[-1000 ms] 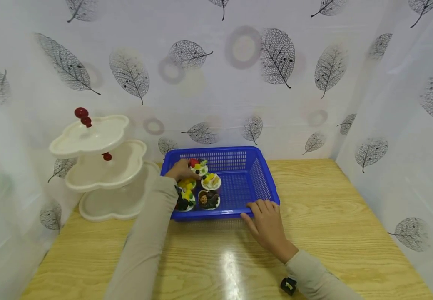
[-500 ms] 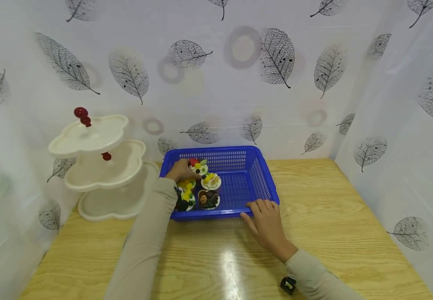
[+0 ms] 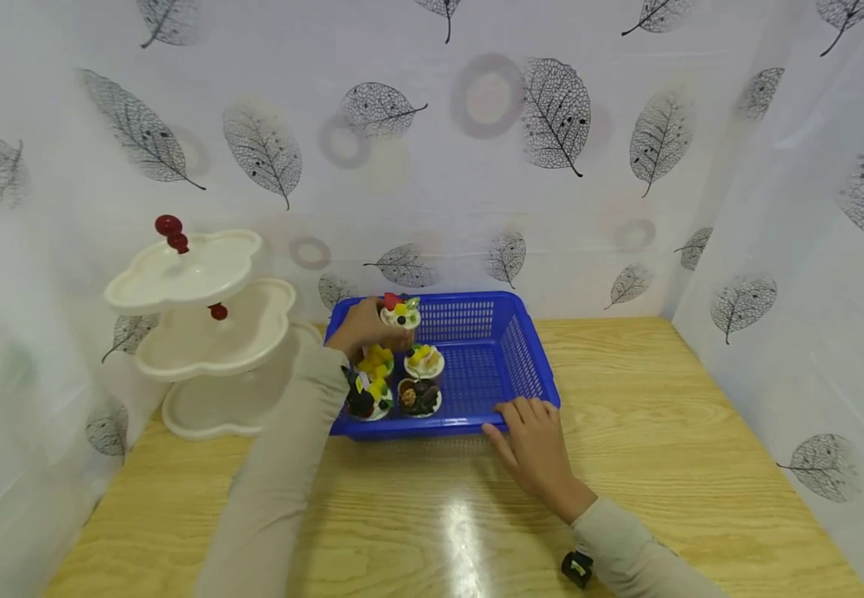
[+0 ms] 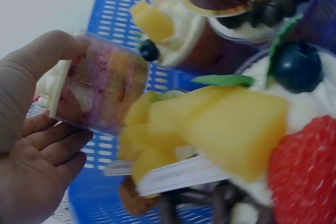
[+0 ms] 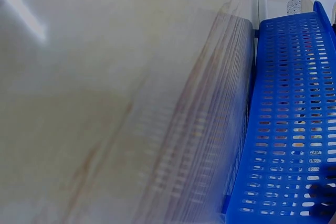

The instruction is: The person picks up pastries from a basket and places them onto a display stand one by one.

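My left hand (image 3: 359,325) grips a clear dessert cup (image 4: 102,85) of layered cake. The cup is raised at the left back of a blue plastic basket (image 3: 469,425), topped with white cream, a strawberry and fruit in the head view. In the left wrist view it lies sideways between thumb and fingers. Below it stand several other cups: a mango-topped cup (image 3: 376,359), a cream-and-fruit cup (image 3: 424,360), a chocolate-and-walnut cup (image 3: 419,397) and a dark-topped cup with yellow fruit (image 3: 367,399). My right hand (image 3: 538,448) holds the basket's front rim near its right corner.
To the left of the basket stands a white three-tier cake stand (image 3: 211,332) with red knobs. A wooden table (image 3: 626,448) carries everything. Behind and at both sides hangs a white curtain (image 3: 432,191) printed with leaves.
My left hand has lifted the strawberry-topped dessert cup upward from among the other cups, uncovering more of the mango one. The right hand has stayed at the rim.
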Available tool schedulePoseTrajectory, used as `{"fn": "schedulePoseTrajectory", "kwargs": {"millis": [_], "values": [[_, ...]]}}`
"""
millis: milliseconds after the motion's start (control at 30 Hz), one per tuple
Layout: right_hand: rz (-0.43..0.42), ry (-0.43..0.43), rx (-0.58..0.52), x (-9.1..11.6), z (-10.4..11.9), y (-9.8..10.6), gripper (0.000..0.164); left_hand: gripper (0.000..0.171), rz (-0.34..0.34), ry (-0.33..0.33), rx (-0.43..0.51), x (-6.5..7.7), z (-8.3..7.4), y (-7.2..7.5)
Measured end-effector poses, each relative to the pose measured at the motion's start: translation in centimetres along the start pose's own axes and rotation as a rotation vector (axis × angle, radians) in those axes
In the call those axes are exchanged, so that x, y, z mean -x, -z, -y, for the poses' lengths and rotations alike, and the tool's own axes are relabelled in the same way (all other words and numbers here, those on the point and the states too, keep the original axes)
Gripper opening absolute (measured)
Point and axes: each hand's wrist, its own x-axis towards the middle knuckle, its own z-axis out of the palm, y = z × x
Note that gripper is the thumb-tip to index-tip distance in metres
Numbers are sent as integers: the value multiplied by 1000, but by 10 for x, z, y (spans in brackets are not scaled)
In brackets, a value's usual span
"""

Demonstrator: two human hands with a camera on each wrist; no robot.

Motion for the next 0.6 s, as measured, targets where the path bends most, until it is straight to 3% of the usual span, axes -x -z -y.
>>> {"fn": "schedulePoseTrajectory", "kwargs": {"millis": [433, 600], "values": [[0, 1, -5, 1, 0, 0, 50, 74, -74, -160, 180, 14, -32, 28], [-1, -3, -10, 0, 0, -1, 50, 73, -164, -225, 187, 27, -43, 41]]}}
